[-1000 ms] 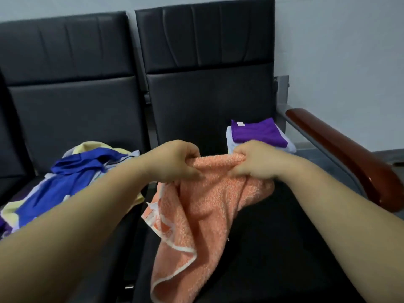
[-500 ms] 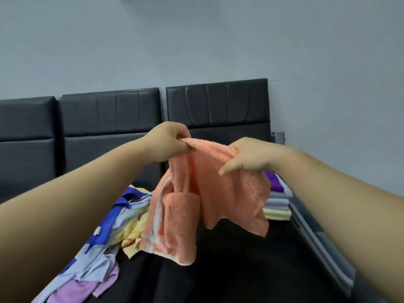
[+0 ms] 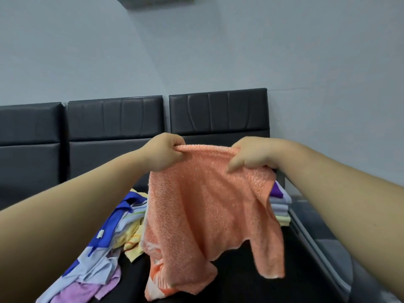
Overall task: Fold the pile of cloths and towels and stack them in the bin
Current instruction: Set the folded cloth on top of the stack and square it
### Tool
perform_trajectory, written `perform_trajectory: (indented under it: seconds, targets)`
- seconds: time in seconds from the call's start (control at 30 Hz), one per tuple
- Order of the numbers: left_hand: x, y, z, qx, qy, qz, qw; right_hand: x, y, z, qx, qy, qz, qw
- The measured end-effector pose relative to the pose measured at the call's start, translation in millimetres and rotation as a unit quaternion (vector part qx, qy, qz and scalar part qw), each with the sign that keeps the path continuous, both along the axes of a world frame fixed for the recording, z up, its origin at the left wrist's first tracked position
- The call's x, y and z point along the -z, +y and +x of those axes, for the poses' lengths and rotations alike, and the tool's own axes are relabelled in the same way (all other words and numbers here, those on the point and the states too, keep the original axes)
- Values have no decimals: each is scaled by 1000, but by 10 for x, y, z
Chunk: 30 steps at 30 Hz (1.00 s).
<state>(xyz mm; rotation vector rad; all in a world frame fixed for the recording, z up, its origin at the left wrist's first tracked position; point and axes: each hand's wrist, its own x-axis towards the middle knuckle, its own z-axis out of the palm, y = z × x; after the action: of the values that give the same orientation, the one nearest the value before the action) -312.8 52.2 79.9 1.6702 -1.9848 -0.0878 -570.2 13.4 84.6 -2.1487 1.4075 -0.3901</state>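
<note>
From the head camera, the left hand (image 3: 162, 153) and right hand (image 3: 251, 155) each clutched the orange towel's (image 3: 207, 206) top edge, hanging it over the black seat (image 3: 236, 281). Loose cloths (image 3: 105, 241) lay heaped at the seat's left edge, and a folded stack (image 3: 280, 207) sat at its right edge.

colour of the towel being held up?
Orange towel, seen best in the head view.
</note>
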Motion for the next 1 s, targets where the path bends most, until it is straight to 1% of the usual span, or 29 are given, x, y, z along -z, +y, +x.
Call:
perform_trajectory:
  seconds: [0.03,0.07,0.1,0.13,0.17,0.2,0.23,0.27,0.3,0.33,0.37,0.4,0.43,0.5,0.57,0.6,0.63,0.7,0.73,0.77,0.8,0.87,0.9,0.93,1.0]
  targets:
    - [30,-18,17,-14,3,-9,1000,8,20,-4,0,25,27,999]
    - [64,-38,40,-30,0,-11,999,20,36,10,6,33,45,998]
    - [104,-57,59,-44,-15,-6,999,34,47,34,19,11,59,998]
    - [157,-69,64,-56,-34,-1,998,50,53,66,34,-36,79,996]
    - [203,-61,42,-62,-41,-1,997,66,45,103,52,-105,105,988]
    - [230,-40,-12,-60,-28,-9,998,65,39,144,70,-174,138,972]
    - [244,14,-98,-50,5,-11,999,58,38,190,84,-235,168,954]
    - [252,78,-195,-28,56,10,998,48,22,240,97,-285,192,934]
    - [259,132,-285,6,115,59,992,33,1,284,111,-327,209,915]
    - [274,187,-361,45,166,130,977,19,-15,326,126,-359,222,898]
    - [295,251,-427,76,188,194,960,5,-31,367,136,-384,235,883]
    - [335,283,-473,98,177,230,952,-15,-39,398,145,-404,243,870]
    - [390,295,-512,107,160,237,952,-26,-53,427,148,-424,253,857]
    - [521,257,-564,85,138,194,968,-34,-77,459,159,-452,267,836]
    - [600,192,-574,61,164,152,973,-24,-121,465,176,-458,261,831]
    - [616,160,-552,65,190,155,967,-18,-112,465,185,-454,247,836]
    - [608,131,-521,78,226,172,956,2,-112,450,191,-443,221,848]
    - [546,90,-402,106,313,229,916,53,-101,378,193,-375,90,902]
    - [496,81,-322,109,348,251,897,98,-80,318,175,-325,14,929]
    - [439,71,-236,107,369,264,885,131,-44,252,134,-285,-35,948]
    - [392,57,-152,105,378,270,879,139,22,194,75,-264,-41,961]
    - [314,26,-7,110,373,271,881,137,149,120,-39,-204,3,978]
    - [283,12,27,114,363,266,886,141,197,104,-73,-148,17,986]
    - [255,3,34,115,344,254,896,156,210,107,-96,-81,12,992]
    - [205,-6,-7,102,284,205,931,195,202,139,-105,22,-32,994]
